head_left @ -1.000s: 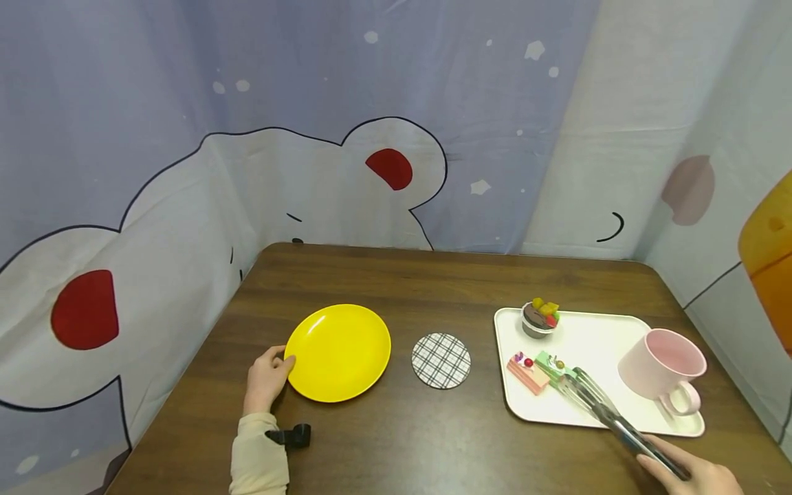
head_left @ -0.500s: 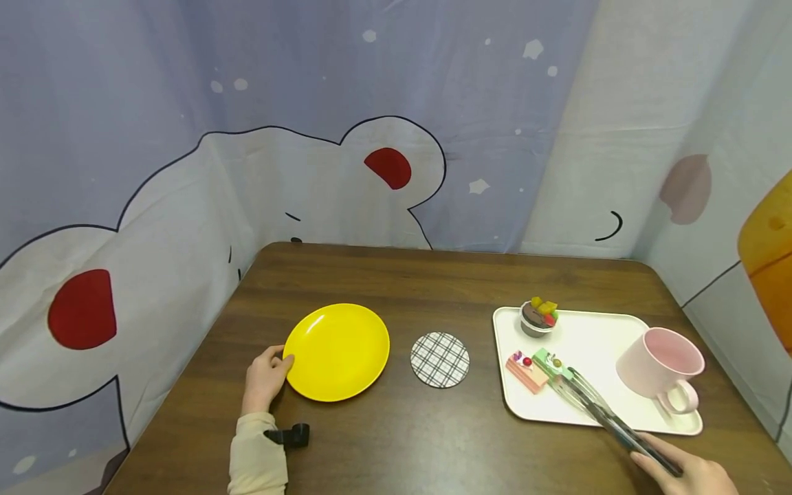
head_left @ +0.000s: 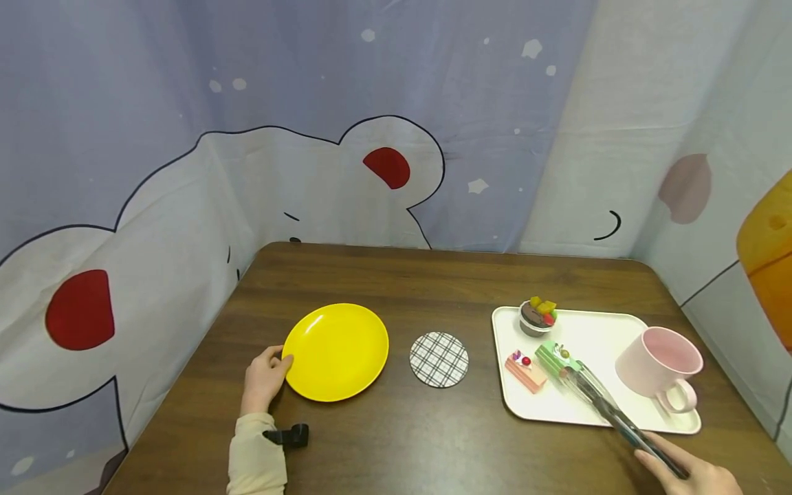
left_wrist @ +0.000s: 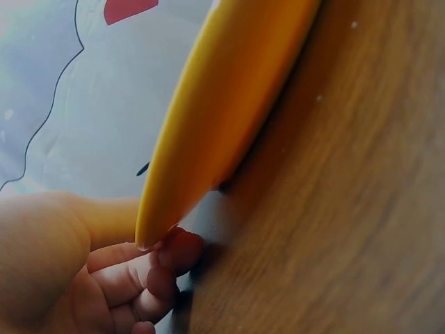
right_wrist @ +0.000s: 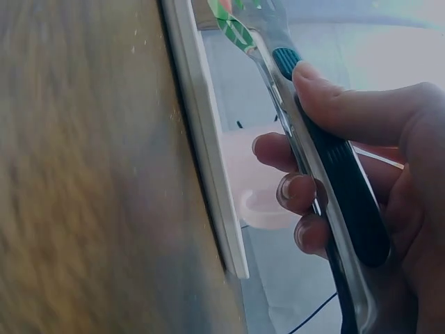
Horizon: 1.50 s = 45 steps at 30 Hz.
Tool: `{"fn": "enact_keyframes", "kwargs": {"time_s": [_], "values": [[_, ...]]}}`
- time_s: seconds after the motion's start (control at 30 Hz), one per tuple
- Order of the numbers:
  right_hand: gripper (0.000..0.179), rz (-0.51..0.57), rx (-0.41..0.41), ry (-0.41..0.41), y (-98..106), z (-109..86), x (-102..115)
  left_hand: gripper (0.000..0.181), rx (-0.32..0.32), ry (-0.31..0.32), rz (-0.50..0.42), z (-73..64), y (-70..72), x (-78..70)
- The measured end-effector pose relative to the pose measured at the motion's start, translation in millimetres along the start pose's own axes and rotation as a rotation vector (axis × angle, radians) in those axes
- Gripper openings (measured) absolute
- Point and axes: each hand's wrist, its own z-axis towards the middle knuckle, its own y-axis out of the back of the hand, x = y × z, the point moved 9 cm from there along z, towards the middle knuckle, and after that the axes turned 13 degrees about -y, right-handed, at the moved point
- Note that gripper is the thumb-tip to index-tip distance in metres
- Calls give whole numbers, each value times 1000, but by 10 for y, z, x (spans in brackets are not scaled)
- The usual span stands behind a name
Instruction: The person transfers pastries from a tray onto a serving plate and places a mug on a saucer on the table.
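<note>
My left hand (head_left: 266,378) pinches the left rim of a yellow plate (head_left: 337,352), thumb on top and fingertips underneath, as the left wrist view shows. In my right hand (head_left: 693,473) is a pair of metal tongs (head_left: 625,423) with dark grips, thumb along one arm and fingers curled round the other. The tong tips are at the near end of a green cake slice (head_left: 551,357) over the white tray (head_left: 594,330). A pink cake slice (head_left: 524,372) lies just left of it. In the right wrist view, green (right_wrist: 236,31) shows by the tong heads.
A fruit-topped chocolate cupcake (head_left: 535,319) stands in the tray's far left corner. The tray's right side bears a pink mug (head_left: 656,361), its handle toward me. Between plate and tray lies a round checked coaster (head_left: 439,359). A patterned curtain (head_left: 482,137) hangs behind the wooden table.
The tongs have narrowed at the green cake slice, which has shifted and turned a little, with a gap now showing beside the pink slice. My left hand stays on the plate.
</note>
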Motion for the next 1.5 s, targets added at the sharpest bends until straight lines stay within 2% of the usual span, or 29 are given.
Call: {"fn": "enact_keyframes", "kwargs": {"time_s": [0.1,0.23,0.3,0.43,0.53,0.63,0.77,0.87,1.0,1.13,1.5], "values": [[47,28,-29,-8,22,-20,39,46,-5,-7,-3,-3,5,-3],[52,45,-13,-54,39,-34,129,45,-13,-19,-2,-6,12,-14],[53,56,-8,-52,51,-34,187,45,-14,-22,-1,-7,14,-17],[46,84,-36,12,98,-40,282,45,-10,-18,-4,-7,14,-20],[40,110,-83,46,152,-53,354,45,-7,-14,-6,-7,16,-19],[38,120,-107,43,158,-60,416,45,-8,-12,-5,-2,21,-19],[40,143,-86,5,110,-54,513,45,-8,-10,-11,0,22,-17],[36,198,-133,38,118,-58,623,45,-8,-6,-13,-4,21,-15],[29,286,-226,141,151,-86,772,45,-18,-1,-10,-5,23,-12],[30,342,-266,190,138,-112,884,45,-23,1,-7,-11,22,-11],[33,415,-246,308,0,-169,1230,45,-26,-5,-3,-18,29,-26]]}}
